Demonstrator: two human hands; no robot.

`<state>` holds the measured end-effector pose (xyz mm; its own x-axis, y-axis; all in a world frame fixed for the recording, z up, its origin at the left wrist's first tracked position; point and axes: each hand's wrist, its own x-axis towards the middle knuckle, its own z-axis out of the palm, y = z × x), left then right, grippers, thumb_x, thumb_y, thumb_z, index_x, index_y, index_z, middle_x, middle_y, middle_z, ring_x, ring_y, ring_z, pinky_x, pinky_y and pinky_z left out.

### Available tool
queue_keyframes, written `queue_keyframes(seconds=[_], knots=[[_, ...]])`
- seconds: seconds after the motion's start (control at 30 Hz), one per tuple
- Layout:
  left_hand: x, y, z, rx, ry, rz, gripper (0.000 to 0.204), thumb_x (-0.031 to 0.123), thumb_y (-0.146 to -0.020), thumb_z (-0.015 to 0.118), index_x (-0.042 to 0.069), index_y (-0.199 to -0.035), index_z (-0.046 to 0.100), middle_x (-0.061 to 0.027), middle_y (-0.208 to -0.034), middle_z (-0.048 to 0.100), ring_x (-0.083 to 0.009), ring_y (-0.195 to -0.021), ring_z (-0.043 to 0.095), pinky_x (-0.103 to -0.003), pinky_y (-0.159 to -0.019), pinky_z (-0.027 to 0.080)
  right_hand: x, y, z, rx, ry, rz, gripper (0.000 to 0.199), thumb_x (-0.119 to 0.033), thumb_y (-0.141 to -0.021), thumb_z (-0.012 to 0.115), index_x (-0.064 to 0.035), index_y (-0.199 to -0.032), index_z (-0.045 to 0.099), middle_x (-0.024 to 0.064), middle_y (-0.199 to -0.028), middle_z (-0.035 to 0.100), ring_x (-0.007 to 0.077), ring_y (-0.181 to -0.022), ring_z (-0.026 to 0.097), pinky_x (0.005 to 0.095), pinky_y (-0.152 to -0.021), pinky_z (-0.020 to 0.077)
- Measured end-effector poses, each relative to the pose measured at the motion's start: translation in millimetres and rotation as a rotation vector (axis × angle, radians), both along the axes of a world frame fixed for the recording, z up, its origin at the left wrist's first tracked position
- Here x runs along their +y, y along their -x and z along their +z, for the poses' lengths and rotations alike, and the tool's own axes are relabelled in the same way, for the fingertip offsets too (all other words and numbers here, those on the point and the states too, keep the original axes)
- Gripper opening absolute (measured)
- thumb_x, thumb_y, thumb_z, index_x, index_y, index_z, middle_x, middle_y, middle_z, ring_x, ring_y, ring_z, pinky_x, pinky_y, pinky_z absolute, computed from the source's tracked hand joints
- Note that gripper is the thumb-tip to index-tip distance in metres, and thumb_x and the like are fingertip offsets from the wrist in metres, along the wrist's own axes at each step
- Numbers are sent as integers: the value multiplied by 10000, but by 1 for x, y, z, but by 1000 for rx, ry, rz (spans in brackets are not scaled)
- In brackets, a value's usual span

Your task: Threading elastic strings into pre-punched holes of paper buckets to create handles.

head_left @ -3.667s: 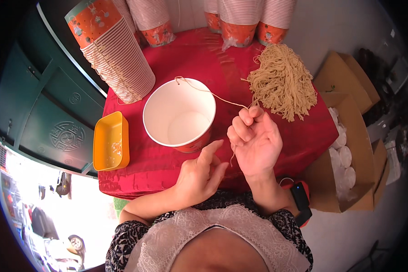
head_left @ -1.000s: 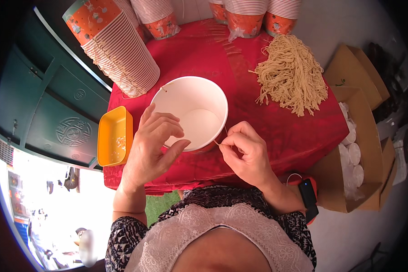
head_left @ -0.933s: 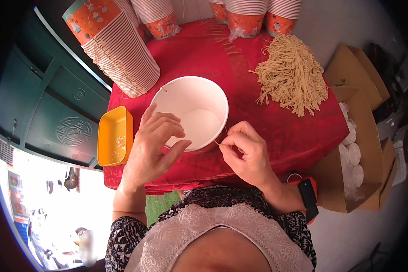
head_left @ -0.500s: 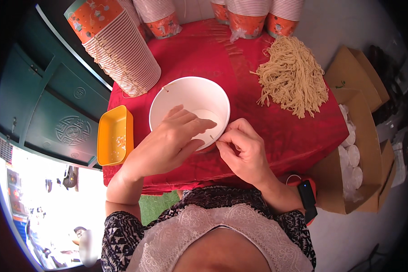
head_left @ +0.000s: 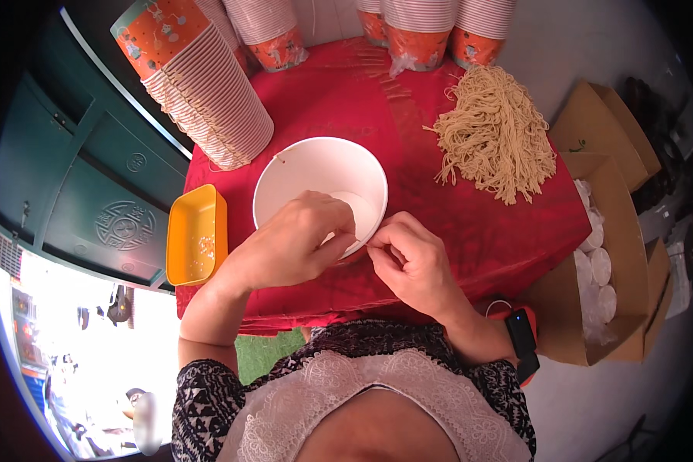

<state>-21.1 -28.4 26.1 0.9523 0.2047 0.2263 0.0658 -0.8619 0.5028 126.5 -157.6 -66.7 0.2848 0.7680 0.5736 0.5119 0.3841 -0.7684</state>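
A paper bucket point(head_left: 323, 165) with a white inside stands at the near middle of the red-covered table, its mouth toward me. My left hand point(head_left: 296, 239) reaches over its near rim, fingers curled inside against the near right wall. My right hand point(head_left: 414, 258) is outside, beside the near right rim, with thumb and fingers pinched together. What either hand's fingertips hold is hidden. A short cord end point(head_left: 279, 158) shows on the bucket's far left inner wall. A heap of tan cords point(head_left: 497, 135) lies on the table's right side.
A yellow tray point(head_left: 179, 239) with small white bits stands at the left edge. A tall stack of orange buckets point(head_left: 215, 96) leans behind it, cords hanging along its side. Wrapped bucket stacks point(head_left: 420, 35) line the back. Cardboard boxes point(head_left: 620, 254) stand right of the table.
My left hand's fingers, extended across the bucket before, have curled down inside near the right wall. My right hand stays pinched at the rim, almost in place.
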Motion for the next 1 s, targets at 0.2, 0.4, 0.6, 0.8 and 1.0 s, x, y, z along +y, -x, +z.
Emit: queue_keyframes(seconds=[0.2, 0.4, 0.6, 0.8, 1.0], knots=[[-14, 3, 2, -35, 226, 186, 66, 35, -818, 654, -3, -778, 618, -153, -758, 644, -321, -723, 630, -401, -663, 475, 17, -27, 3, -295, -116, -351, 171, 51, -720, 706, -25, -829, 599, 122, -938, 556, 295, -770, 620, 399, -630, 519], [-14, 2, -10, -64, 295, 167, 82, 30, -819, 671, -9, -764, 623, -133, -734, 642, -266, -677, 627, -373, -614, 468, 36, -28, 15, -300, -328, -398, 197, 64, -742, 700, -39, -887, 615, 93, -803, 595, 290, -696, 620, 389, -583, 511], [-16, 0, -8, -92, 284, 183, 89, 3, -815, 651, -13, -742, 603, -90, -707, 621, -182, -637, 580, -321, -586, 447, 45, -26, 28, -369, -528, -222, 243, 139, -729, 667, -8, -920, 640, 89, -818, 662, 247, -746, 627, 330, -632, 493], [-18, 0, -8, -164, 382, 168, 79, -33, -809, 600, -16, -741, 563, -51, -723, 602, -128, -620, 534, -282, -562, 424, 48, -24, 21, -204, -396, -83, 239, 107, -730, 693, -34, -910, 622, 84, -838, 658, 275, -765, 612, 375, -661, 504], [-20, -3, -8, -141, 658, 199, 93, -23, -865, 569, -12, -776, 593, 3, -699, 582, -45, -611, 490, -231, -521, 398, 47, -22, 21, -187, -365, -68, 249, 123, -726, 686, -29, -913, 621, 91, -880, 660, 283, -788, 610, 380, -667, 508]])
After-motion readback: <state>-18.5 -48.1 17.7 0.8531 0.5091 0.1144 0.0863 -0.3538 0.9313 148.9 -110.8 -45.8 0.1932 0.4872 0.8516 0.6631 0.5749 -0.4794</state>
